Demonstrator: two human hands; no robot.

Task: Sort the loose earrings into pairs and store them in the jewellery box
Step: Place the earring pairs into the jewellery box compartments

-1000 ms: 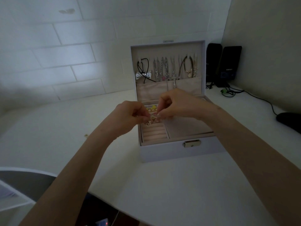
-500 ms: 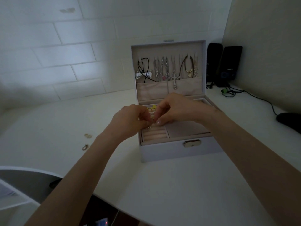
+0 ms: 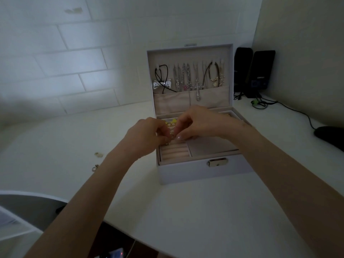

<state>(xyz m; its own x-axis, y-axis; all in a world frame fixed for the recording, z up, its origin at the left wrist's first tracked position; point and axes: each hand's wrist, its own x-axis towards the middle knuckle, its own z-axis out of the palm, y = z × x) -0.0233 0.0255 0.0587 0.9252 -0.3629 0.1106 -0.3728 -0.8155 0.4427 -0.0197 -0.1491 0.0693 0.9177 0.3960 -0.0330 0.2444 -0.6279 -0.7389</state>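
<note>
- We see the white rectangular jewellery box point(image 3: 197, 171) standing on the white bench point(image 3: 204, 211), its lid upright against the tiled wall and its metal clasp facing us.
- The left hand point(image 3: 147, 135) and the right hand point(image 3: 201, 123) meet over the left side of the box, above the beige padded ring rolls point(image 3: 175, 152).
- Both hands have their fingers curled, and fingertips from each pinch a small gold-toned earring point(image 3: 172, 136) between them. We cannot make out its shape in the dim light.
- Just behind the fingertips, yellow earrings point(image 3: 172, 121) sit in the rolls at the back of that section.
- Two more small loose earrings point(image 3: 98, 154) lie on the bench well to the left of the box, one nearer us than the other, partly edged by the left forearm.
- Silver and corded necklaces point(image 3: 188, 79) hang in a row inside the lid above a beige pocket.
- To the right of the box we note two black speakers point(image 3: 258, 71) near the corner and a dark computer mouse point(image 3: 329, 135) with its cable.
</note>
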